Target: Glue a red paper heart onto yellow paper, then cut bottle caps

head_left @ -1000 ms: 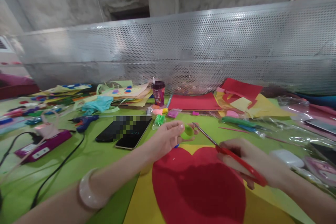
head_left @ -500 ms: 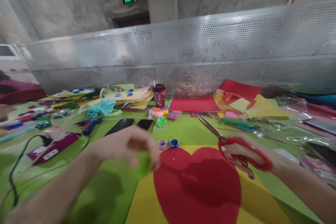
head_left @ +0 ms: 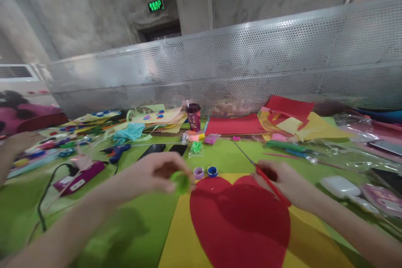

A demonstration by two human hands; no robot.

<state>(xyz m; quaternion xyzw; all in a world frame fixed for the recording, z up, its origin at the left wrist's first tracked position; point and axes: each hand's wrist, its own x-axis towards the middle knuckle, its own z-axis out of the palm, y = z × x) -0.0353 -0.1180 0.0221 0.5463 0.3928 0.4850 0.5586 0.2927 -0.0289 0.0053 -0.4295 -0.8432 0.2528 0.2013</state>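
My left hand (head_left: pixel 165 172) pinches a small round green piece (head_left: pixel 180 182), blurred by motion, above the left edge of a yellow sheet (head_left: pixel 176 238). In my right hand (head_left: pixel 284 182) is a pair of red-handled scissors (head_left: pixel 270 182). Their blades look closed and point forward and to the left. Both hands are over or beside a large red heart (head_left: pixel 238 222) lying on the yellow sheet. Just beyond the heart's top stand a lilac ring (head_left: pixel 198 172) and a blue ring (head_left: pixel 212 171).
Two dark phones (head_left: pixel 152 150) and a glue gun (head_left: pixel 117 153) lie ahead on the left, near a purple power strip (head_left: pixel 80 178) with cords. A lidded cup (head_left: pixel 194 118) stands at the back. White case (head_left: pixel 341 186) sits right. Another person's arm (head_left: pixel 19 146) reaches in from the left.
My right hand has turned the scissors edge-on and shifted slightly left. My left hand has moved a little right with the green piece. Another person's arm now shows farther into the left side.
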